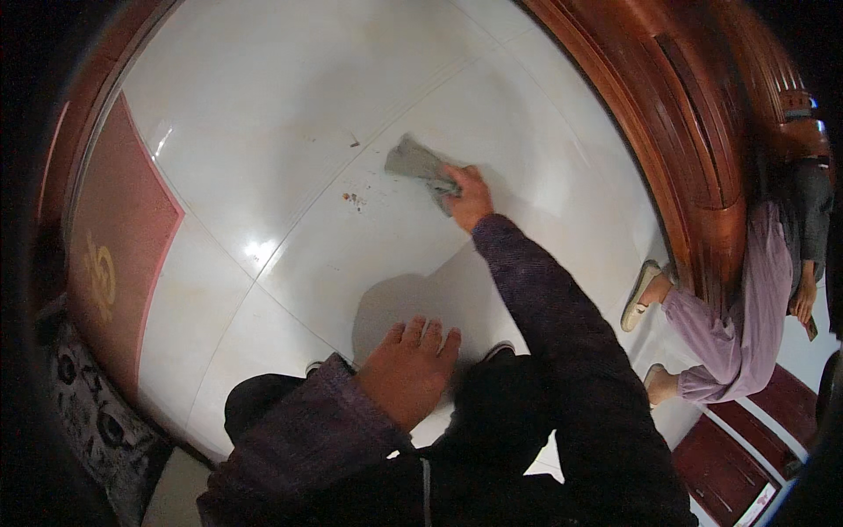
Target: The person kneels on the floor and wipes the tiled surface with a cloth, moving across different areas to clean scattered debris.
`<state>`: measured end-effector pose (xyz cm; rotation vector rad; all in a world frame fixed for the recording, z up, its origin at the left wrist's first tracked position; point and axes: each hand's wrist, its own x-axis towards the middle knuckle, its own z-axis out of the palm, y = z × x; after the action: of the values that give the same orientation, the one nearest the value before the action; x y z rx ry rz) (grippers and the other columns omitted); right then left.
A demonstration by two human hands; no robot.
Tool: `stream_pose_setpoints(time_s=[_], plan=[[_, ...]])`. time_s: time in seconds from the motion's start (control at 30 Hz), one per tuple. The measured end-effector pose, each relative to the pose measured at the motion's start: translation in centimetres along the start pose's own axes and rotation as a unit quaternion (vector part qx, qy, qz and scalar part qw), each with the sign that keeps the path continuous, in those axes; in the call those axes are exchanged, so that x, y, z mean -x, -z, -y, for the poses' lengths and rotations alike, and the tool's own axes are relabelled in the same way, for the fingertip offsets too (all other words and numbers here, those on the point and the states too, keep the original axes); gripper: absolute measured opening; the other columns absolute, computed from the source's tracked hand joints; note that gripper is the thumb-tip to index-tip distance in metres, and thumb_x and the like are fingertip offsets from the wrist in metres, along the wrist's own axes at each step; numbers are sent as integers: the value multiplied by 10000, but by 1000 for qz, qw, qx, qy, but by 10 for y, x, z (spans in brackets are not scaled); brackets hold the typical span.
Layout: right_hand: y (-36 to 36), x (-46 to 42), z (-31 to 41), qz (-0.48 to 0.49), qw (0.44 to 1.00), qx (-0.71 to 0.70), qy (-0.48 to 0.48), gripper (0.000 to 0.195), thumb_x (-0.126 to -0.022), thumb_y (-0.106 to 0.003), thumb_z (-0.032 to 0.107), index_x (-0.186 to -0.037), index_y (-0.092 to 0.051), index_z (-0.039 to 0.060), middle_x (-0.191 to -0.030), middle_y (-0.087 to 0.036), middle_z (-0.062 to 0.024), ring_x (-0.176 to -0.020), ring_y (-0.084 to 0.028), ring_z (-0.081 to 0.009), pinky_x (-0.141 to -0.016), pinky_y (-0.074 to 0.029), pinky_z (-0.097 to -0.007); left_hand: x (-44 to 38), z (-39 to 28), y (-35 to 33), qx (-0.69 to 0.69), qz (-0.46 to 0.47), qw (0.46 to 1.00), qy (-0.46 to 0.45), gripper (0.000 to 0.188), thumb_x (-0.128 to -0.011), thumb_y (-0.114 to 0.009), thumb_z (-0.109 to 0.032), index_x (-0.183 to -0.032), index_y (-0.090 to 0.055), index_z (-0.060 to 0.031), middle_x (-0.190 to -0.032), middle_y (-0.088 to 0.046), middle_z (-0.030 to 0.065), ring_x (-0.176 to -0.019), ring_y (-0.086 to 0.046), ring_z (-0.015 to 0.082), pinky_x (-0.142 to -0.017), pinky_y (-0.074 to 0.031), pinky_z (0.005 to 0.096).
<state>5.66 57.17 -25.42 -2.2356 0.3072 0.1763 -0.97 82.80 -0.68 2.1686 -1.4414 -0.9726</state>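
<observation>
My right hand (473,197) grips a bunched grey-green cloth (416,161) against the glossy white tiled floor (316,244). The cloth's free end fans out to the left of the fingers. Just left of it lie small brown crumbs (355,199) on a tile, and a small dark scrap (355,143) rests by a tile joint. Nearer my body, my left hand (415,372) hangs above the floor with its fingers slightly apart, holding nothing. Dark sleeves cover both my arms.
A red mat (128,230) with a yellow character lies at the left, beside a grey patterned textile (99,408). Dark polished wooden furniture (658,99) curves along the upper right. A person in mauve trousers (757,296) is at the right, their shoes on the floor.
</observation>
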Motion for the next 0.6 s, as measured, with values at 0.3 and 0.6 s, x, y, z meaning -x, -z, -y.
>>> stream_pose_setpoints(time_s=[0.3,0.6], plan=[[0,29,-37,-58,896,271,-347,638,-934,-607,139,-1534,-394,166,-1309,-519,-314,-1186,-558,-447,-991,-494,-503,7,15,23,-13,-28,999,-11,547,-936,-559,-142,-1421,-442,83,-1379,-515,324,-1298,-512,472,-1095,-428,538],[-155,24,132,247,826,454,-227,611,-894,-695,240,-1416,-475,13,-1469,-462,-221,-1334,-448,-391,-1071,-397,-476,73,40,20,-21,-62,997,47,523,-979,-521,-148,-1429,-423,99,-1356,-531,346,-1253,-554,459,-1060,-465,531]])
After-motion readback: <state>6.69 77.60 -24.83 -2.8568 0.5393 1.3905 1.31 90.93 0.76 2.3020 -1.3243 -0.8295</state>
